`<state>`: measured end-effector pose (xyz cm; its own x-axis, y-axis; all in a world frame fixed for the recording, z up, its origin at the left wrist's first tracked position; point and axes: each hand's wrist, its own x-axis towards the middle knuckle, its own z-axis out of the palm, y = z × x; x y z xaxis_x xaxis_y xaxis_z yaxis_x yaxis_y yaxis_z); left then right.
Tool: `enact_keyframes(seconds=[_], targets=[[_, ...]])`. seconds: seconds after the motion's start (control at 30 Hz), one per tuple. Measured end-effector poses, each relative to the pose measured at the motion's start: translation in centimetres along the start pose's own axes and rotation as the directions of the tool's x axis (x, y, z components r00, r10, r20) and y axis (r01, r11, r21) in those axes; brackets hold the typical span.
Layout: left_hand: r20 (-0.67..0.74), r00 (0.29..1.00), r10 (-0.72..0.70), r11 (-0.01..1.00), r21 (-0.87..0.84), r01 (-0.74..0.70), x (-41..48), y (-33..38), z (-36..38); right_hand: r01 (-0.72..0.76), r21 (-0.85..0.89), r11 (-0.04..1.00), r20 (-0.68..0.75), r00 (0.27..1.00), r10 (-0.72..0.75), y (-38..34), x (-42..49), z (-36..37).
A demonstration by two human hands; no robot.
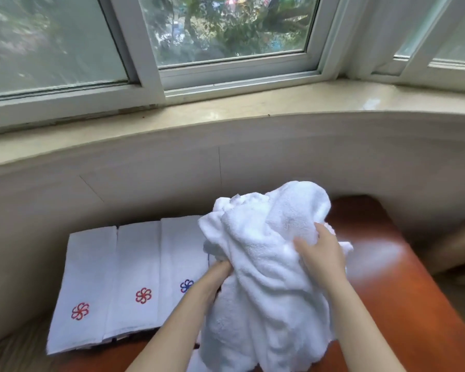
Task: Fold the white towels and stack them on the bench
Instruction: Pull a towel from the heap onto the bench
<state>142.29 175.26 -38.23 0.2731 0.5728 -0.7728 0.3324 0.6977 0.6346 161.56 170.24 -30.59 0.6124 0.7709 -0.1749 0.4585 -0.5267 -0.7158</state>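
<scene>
Both hands, left hand [215, 275] and right hand [318, 251], grip a crumpled white towel [261, 264] (center frame) above the bench [387, 277].

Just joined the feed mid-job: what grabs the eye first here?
A big crumpled white towel fills the centre, held up over the brown bench by both hands: the left hand grips its lower left fold, the right hand its right side. To the left, three folded towels with flower emblems lie side by side.
</scene>
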Motion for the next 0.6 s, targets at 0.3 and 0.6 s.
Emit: enact_keyframes(seconds=[0.3, 0.6], targets=[[-0.081, 0.996, -0.023, 0.955, 0.293, 0.046, 3.2, -1.9, 7.3, -0.172, -0.192, 0.966, 0.616, 0.745, 0.255, 15.2, 1.0, 3.5], [-0.128, 0.987, -0.095, 0.944, 0.304, 0.13, 5.4, -7.2, 5.0, -0.116, -0.285, 0.951, 0.549, 0.794, 0.261, 18.0, 1.2, 5.8]])
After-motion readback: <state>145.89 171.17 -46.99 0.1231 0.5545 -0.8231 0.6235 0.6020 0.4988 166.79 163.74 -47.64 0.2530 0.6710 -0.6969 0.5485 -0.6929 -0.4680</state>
